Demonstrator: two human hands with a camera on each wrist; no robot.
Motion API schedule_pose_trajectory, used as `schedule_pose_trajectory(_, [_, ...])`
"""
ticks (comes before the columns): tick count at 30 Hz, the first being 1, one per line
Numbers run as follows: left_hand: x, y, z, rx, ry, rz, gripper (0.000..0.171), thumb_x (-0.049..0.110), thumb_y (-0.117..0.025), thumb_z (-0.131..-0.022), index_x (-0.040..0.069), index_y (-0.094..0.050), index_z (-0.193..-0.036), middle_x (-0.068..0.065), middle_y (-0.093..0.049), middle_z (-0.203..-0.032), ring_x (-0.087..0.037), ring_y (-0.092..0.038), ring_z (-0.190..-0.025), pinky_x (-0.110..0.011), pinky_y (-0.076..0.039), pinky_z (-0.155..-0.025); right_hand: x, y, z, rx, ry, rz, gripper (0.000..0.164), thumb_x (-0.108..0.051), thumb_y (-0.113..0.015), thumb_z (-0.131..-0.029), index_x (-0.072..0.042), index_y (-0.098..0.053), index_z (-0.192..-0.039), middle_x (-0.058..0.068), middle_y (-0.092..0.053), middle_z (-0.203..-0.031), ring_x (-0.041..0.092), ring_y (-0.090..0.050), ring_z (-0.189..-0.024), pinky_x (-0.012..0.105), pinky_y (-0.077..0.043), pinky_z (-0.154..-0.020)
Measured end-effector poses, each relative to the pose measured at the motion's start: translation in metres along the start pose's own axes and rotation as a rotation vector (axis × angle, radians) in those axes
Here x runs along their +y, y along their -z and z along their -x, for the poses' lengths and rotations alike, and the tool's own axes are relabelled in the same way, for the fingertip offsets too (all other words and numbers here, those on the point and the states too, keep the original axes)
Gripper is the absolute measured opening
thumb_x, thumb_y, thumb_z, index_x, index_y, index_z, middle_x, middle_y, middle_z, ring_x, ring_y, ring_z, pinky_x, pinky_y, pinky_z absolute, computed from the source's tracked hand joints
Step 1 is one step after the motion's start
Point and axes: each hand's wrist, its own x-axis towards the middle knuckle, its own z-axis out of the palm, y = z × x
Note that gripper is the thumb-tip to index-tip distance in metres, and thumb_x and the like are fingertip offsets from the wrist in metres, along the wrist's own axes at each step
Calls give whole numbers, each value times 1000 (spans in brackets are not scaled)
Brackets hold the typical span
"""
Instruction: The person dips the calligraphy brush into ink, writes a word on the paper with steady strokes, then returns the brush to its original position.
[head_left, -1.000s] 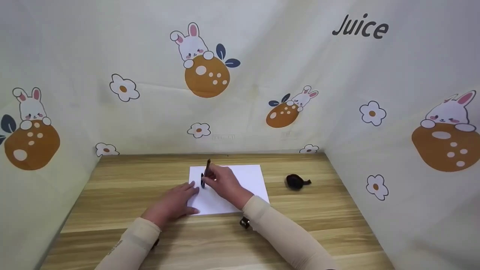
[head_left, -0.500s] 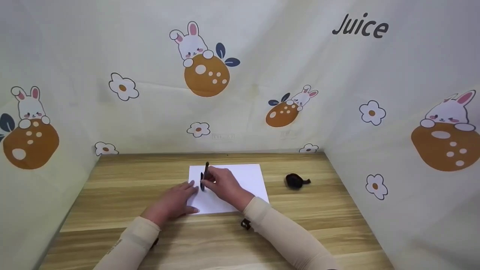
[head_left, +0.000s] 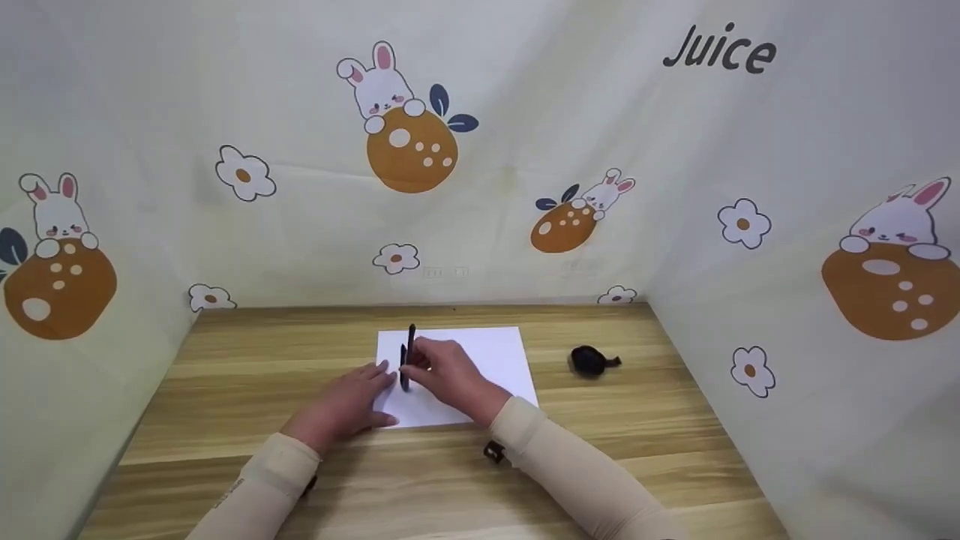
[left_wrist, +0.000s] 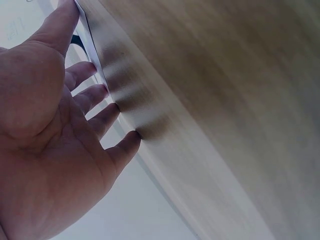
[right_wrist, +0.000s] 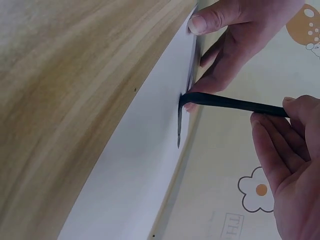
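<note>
right hand (head_left: 451, 370) pinches a black brush (right_wrist: 230, 102) on white paper (head_left: 491, 358), whose edge the left hand (head_left: 346, 401) (fingers spread) touches.

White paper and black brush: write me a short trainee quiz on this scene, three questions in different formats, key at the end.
1. Multiple choice: What does the right hand hold?
A) scissors
B) a spoon
C) a black brush

2. True or false: The small black dish with a short handle stands on the wood-grain tabletop, apart from the white paper.

3. Fill in the blank: As seen in the head view, the left hand rests at the ____ edge of the white paper.

Key: 1. C; 2. True; 3. left
</note>
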Motion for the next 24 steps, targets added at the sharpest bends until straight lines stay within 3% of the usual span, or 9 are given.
schedule_pose_trajectory(17, [-2, -1, -2, -4, 14, 18, 82, 45, -84, -99, -2, -55, -160, -26, -41, -172, -52, -36, -159, -70, -33, -126, -8, 5, 5, -50, -84, -51, 9, -17, -81, -104, -12, -75, -107, -10, -78, -94, -2, -72, -87, 19, -60, -78])
schedule_pose_trajectory(24, [-2, 0, -3, 9, -10, -1, 82, 45, -85, -98, -4, -56, -158, -27, -44, -170, -53, -39, -157, -70, -36, -124, -9, 6, 7, -43, -33, -20, 8, -18, -81, -104, -13, -74, -106, -10, -78, -92, -3, -69, -85, 18, -59, -76])
